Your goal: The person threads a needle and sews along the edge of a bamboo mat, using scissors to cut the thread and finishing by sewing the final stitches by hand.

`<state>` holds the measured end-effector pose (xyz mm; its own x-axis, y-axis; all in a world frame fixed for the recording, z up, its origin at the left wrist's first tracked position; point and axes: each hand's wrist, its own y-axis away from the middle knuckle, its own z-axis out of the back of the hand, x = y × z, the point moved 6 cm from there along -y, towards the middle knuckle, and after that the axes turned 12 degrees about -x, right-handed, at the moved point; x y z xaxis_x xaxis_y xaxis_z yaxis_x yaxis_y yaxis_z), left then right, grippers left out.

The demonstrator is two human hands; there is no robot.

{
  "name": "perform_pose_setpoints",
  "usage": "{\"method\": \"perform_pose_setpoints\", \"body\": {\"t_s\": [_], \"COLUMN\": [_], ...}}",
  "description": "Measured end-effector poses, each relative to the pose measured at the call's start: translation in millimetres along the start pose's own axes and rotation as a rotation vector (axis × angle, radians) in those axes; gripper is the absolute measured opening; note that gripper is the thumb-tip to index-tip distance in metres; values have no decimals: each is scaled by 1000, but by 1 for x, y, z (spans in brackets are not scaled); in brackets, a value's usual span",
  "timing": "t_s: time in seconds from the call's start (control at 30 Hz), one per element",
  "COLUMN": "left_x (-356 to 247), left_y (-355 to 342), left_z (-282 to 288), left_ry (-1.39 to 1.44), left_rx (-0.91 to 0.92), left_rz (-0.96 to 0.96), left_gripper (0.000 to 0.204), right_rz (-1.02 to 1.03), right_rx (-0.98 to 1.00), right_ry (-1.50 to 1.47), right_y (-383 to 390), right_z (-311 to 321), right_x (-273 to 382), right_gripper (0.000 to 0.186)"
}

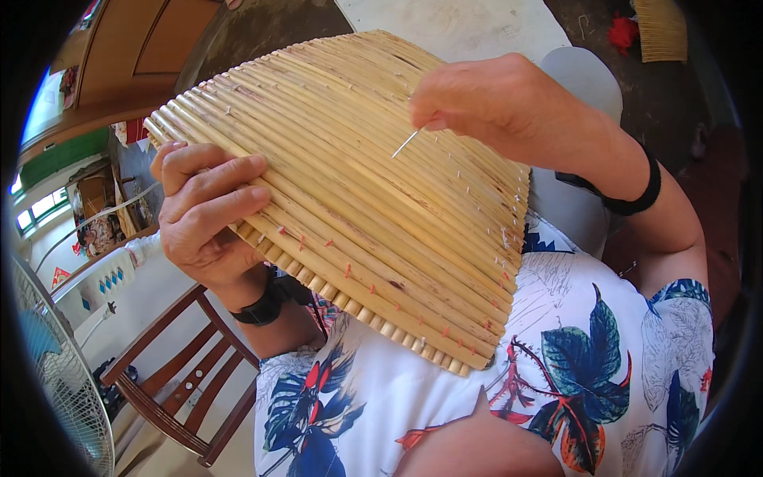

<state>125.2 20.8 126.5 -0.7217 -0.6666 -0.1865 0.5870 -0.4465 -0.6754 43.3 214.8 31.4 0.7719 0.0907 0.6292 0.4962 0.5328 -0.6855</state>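
Nearest the camera lies the person's lap, covered in white cloth (445, 397) printed with blue and red leaves. Just above it rests the lower edge of a reed mat (358, 199) — a fan-shaped panel of pale straws laid side by side and stitched across with small red and white threads. The mat tilts up and away from the lap, held between the two hands.

The left hand (208, 211) grips the mat's left edge, fingers curled over the top face and the thumb hidden beneath; a black watch (266, 302) sits on that wrist. The right hand (493, 99) hovers over the mat's upper right part, fingertips pressed together and pinching a thin needle (407, 143) that points down toward the straws, its tip close to the surface. A black band (636, 195) circles the right wrist.

Farther off, a wooden chair (179, 381) stands at lower left beside a white fan guard (56, 374). At the far top right, another small straw piece (661, 30) lies on the dark floor next to something red (624, 32).
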Motion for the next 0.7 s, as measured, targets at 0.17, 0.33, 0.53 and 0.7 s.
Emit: {"method": "perform_pose_setpoints", "body": {"t_s": [0.17,0.33,0.53,0.7], "left_x": [-1,-4,-3,-3], "left_y": [7,10,8,0], "left_z": [5,7,5,2], "left_ry": [-39,-53,-52,-34], "left_rx": [-34,-59,-51,-77], "left_rz": [22,28,21,20], "left_gripper": [40,40,40,38], "right_rz": [102,128,163,144], "right_rx": [17,36,30,0], "right_ry": [261,336,357,327], "right_y": [-10,-9,-11,-14], "right_z": [-18,-26,-26,-20], "right_x": [13,16,16,12], "right_gripper": [4,6,16,6]}}
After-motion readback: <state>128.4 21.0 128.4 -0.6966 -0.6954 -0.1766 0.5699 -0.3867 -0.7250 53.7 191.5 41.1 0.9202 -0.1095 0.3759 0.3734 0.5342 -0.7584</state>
